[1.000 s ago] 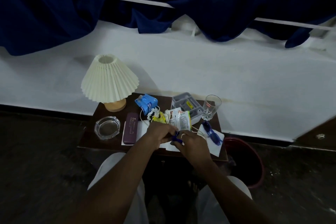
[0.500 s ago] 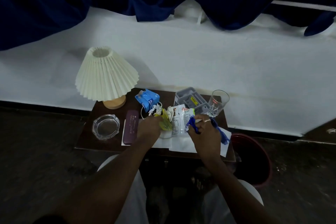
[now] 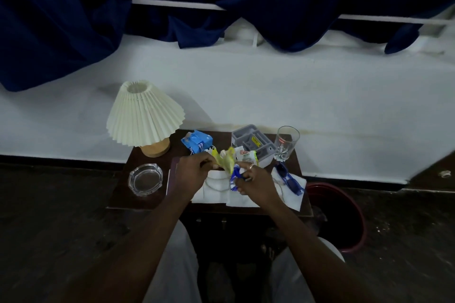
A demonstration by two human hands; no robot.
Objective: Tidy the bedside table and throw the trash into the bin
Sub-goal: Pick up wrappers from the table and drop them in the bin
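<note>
Left hand has lifted yellow wrapper, hiding purple case.

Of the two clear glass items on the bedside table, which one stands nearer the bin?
The drinking glass, upright at the table's back right corner, above the red bin. The glass ashtray sits low and flat at the front left, below the lamp.

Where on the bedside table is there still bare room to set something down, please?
Bare wood shows on the bedside table around the glass ashtray, in front of the lamp, and in a small patch between the blue packet and grey organiser. The middle and right are crowded: wrappers, white napkins, blue sunglasses, drinking glass, both hands.
</note>
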